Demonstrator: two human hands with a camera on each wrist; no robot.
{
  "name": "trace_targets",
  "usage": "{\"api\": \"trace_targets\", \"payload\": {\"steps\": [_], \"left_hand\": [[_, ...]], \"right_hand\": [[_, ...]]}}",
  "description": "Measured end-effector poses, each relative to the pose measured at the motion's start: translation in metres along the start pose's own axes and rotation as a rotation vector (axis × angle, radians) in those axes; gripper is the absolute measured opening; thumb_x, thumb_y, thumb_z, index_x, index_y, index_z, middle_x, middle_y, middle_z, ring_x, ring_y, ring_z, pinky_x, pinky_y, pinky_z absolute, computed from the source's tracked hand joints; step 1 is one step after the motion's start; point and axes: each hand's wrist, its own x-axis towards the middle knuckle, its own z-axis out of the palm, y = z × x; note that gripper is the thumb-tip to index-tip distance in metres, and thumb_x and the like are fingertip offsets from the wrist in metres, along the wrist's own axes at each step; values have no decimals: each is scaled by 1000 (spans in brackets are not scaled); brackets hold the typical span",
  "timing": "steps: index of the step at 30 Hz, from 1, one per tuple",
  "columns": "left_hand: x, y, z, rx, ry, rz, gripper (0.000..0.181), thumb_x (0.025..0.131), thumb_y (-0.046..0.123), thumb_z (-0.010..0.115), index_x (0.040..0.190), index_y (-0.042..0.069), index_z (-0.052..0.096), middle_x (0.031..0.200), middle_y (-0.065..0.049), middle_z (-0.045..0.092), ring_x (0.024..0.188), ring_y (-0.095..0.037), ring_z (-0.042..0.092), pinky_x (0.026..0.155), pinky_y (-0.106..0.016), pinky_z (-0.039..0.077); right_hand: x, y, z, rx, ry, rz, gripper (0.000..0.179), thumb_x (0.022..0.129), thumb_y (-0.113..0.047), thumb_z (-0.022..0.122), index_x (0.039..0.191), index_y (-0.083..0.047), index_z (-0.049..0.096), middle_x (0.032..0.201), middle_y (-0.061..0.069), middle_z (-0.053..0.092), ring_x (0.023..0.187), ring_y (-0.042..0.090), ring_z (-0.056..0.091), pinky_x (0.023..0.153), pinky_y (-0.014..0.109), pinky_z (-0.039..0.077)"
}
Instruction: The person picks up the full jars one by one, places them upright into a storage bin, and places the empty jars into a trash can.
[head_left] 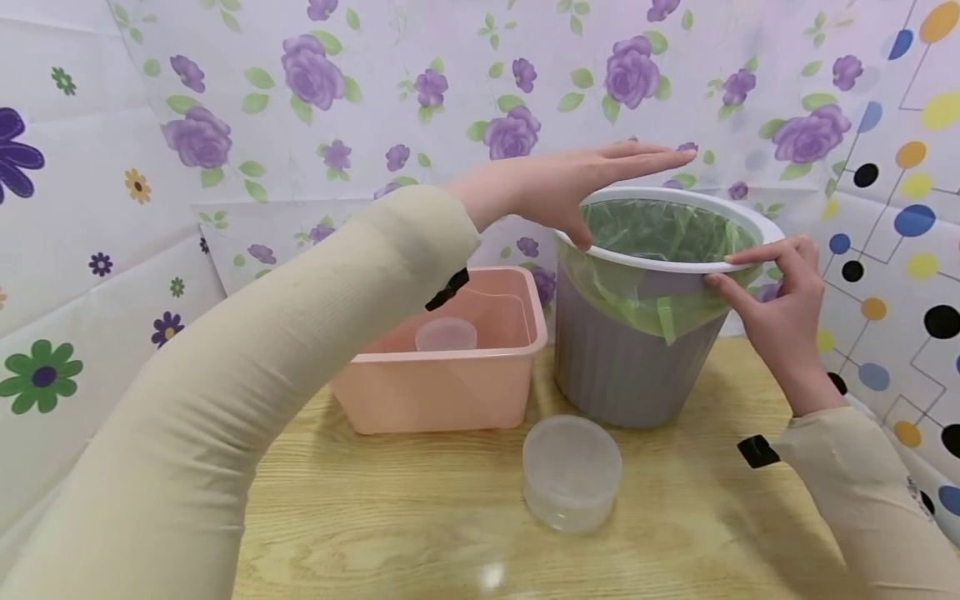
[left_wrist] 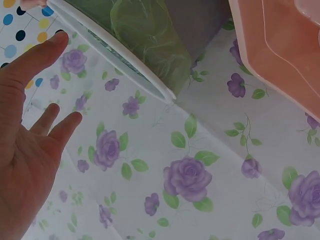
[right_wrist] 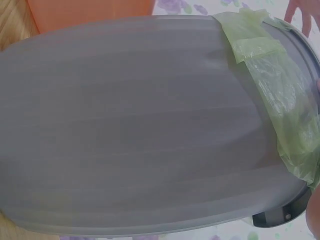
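Note:
A grey ribbed trash can [head_left: 630, 358] stands at the right of the table with a white rim ring [head_left: 738, 212] around its mouth. Its green bag [head_left: 667, 312] lines the inside and folds down outside below the ring. My right hand [head_left: 787, 304] pinches the ring at the front right, thumb below and fingers on top. Over the left part of the rim hovers my left hand [head_left: 573, 179], fingers straight and thumb spread near the ring. In the left wrist view, the left hand [left_wrist: 30, 145] appears apart from the rim, holding nothing.
A pink plastic basin [head_left: 442, 392] stands left of the trash can, with a round translucent container [head_left: 446, 335] inside. Another round clear container [head_left: 572, 475] sits on the wooden table [head_left: 390, 517] in front. Flower-patterned sheeting [head_left: 450, 50] covers the wall behind.

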Motion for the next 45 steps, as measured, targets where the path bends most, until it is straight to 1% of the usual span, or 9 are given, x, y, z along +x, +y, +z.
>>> {"api": "trace_targets", "payload": {"steps": [4,9,15,19,23,27,30,38,45], "left_hand": [[-8,-1,6,22,69,65,110,81,16,82,161,25,7,168,5,8,155,-10,6,117,-29,36],[-24,2,27,-7,132,132,102,80,11,81,160,20,18,167,0,16,154,-14,17,115,-29,39],[-37,16,59,-55,140,200,97,83,14,80,159,23,21,167,3,15,153,-8,15,104,-22,47],[-43,25,81,-119,110,261,96,82,19,81,159,18,23,167,-1,16,154,-8,15,114,-21,37],[-49,32,107,-213,6,302,99,81,19,83,159,15,22,168,-3,15,155,-10,12,119,-21,29],[-54,36,133,-285,-165,264,105,79,21,84,160,20,17,169,2,10,155,-11,11,122,-26,27],[-56,36,150,-320,-254,218,108,78,21,84,160,25,15,169,5,7,155,-10,9,124,-30,24],[-56,31,183,-384,-357,193,113,75,22,86,161,25,11,169,6,4,157,-14,5,127,-37,15],[-43,29,203,-355,-440,166,121,71,33,89,161,27,9,169,0,2,157,-21,3,128,-45,10]], "right_hand": [[0,3,-1,0,-6,2,31,76,-5,83,99,9,68,87,-16,43,89,3,37,63,21,21],[-1,1,1,10,-12,-13,30,76,-3,83,97,10,67,87,-15,43,89,4,37,61,22,21],[-1,-4,1,2,5,-31,30,76,-3,82,96,12,66,87,-16,42,88,1,36,61,20,21],[0,-7,1,3,18,-35,30,75,-3,82,96,12,66,86,-17,43,88,0,36,60,20,21],[-1,-9,2,-5,1,-19,30,76,-3,82,97,11,66,86,-16,42,88,-1,35,60,20,21],[-1,-8,1,-9,2,3,30,76,-4,82,98,10,66,86,-15,43,88,-1,35,60,19,21],[-1,-7,1,-10,4,11,30,76,-5,82,98,9,67,86,-15,43,88,-1,36,59,19,22],[-2,-8,1,-30,-9,28,30,77,-4,81,98,10,66,87,-17,42,89,0,36,62,20,22],[-2,-9,0,-30,-4,38,30,77,-4,82,98,10,66,87,-17,42,90,1,36,62,21,22]]}}
